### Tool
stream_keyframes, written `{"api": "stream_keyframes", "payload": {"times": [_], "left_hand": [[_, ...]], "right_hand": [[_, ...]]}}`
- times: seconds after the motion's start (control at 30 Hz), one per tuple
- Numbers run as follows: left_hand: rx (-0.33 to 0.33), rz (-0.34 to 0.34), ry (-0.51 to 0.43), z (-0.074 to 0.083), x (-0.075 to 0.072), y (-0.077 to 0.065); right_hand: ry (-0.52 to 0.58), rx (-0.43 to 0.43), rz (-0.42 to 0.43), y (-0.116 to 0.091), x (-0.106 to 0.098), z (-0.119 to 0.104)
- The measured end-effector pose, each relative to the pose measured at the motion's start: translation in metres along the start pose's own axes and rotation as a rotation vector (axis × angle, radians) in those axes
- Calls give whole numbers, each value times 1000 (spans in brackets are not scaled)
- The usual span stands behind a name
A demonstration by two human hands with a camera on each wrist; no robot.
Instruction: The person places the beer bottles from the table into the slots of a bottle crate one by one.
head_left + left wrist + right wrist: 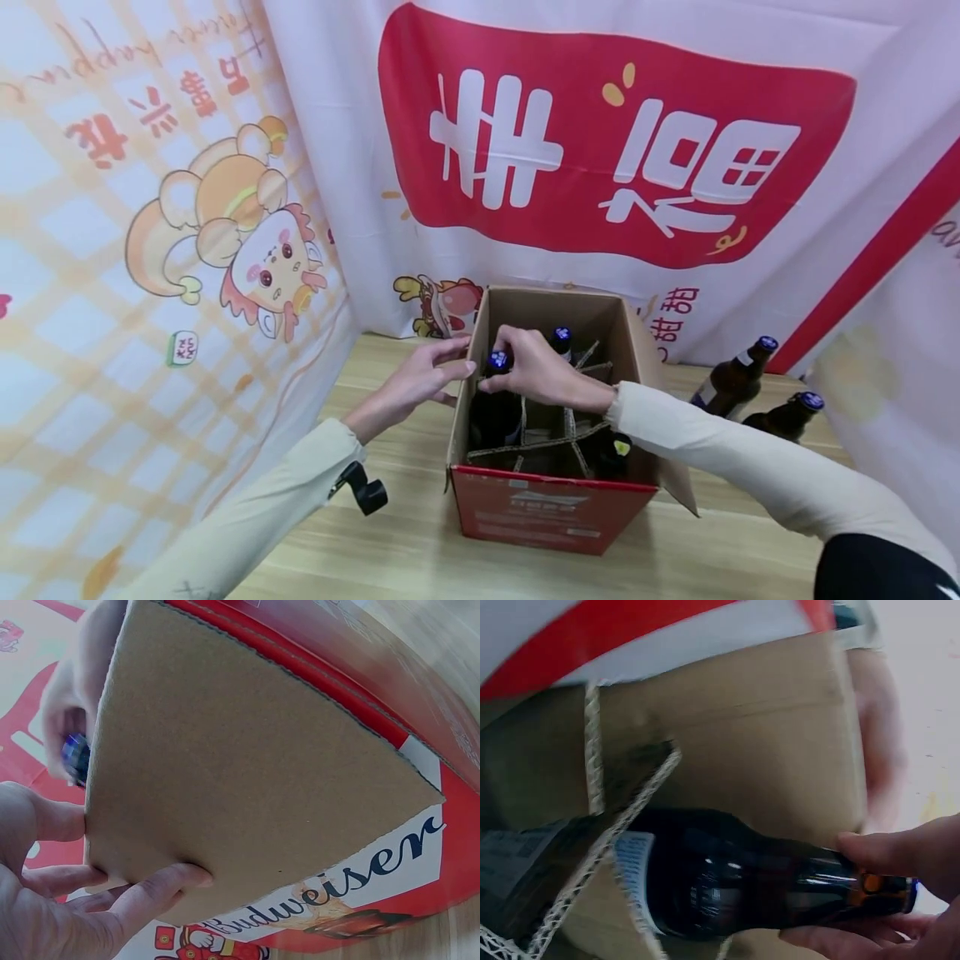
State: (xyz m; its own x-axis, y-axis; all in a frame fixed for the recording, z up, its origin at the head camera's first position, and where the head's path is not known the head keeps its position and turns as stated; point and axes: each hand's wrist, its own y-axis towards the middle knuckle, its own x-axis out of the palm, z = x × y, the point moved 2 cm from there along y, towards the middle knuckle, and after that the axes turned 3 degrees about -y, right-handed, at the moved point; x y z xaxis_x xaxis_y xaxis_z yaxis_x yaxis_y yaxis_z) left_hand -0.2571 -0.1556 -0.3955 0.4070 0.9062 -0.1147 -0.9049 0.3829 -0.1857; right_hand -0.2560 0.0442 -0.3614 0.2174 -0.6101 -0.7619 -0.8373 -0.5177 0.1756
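My right hand (538, 367) reaches into a cardboard beer box (555, 510) and grips a dark beer bottle (705, 877) by its neck, near the blue cap. In the right wrist view the bottle's body lies beside the corrugated dividers (592, 881), along the box's inner wall. My left hand (416, 382) is at the box's left side. In the left wrist view its fingers (161, 889) rest against the brown outer flap (225, 757), with the thumb at the edge; no thumb shows on the inner wall.
Another blue-capped bottle (562, 337) stands farther back in the box, and one with a yellow-green cap (621, 448) near its front right. Two brown bottles, one behind (731, 383) and one nearer (783, 419), stand right of the box on the wooden table (405, 533). Printed cloth (337, 167) hangs behind.
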Motion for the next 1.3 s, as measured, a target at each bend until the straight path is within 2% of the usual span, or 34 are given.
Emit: {"api": "stream_keyframes", "payload": {"times": [0.1, 0.27, 0.6, 0.7, 0.83, 0.93, 1.1, 1.3], "left_hand": [[1, 5, -1, -1, 3, 0], [-3, 5, 3, 1, 7, -1], [1, -3, 7, 1, 9, -1], [-2, -3, 10, 1, 9, 1], [-7, -1, 11, 0, 8, 1], [-17, 13, 4, 0, 7, -1], [-32, 23, 8, 0, 5, -1], [-24, 20, 21, 1, 2, 0]], "right_hand": [[-47, -1, -60, 2, 11, 8], [-115, -37, -112, 4, 26, 24], [-137, -70, -242, 7, 27, 29], [-144, -34, -316, 10, 23, 26], [-152, 69, -432, 12, 13, 20], [-152, 105, -476, 12, 3, 16], [-104, 108, -462, 9, -16, 14], [-35, 87, -359, 9, -43, 15]]}}
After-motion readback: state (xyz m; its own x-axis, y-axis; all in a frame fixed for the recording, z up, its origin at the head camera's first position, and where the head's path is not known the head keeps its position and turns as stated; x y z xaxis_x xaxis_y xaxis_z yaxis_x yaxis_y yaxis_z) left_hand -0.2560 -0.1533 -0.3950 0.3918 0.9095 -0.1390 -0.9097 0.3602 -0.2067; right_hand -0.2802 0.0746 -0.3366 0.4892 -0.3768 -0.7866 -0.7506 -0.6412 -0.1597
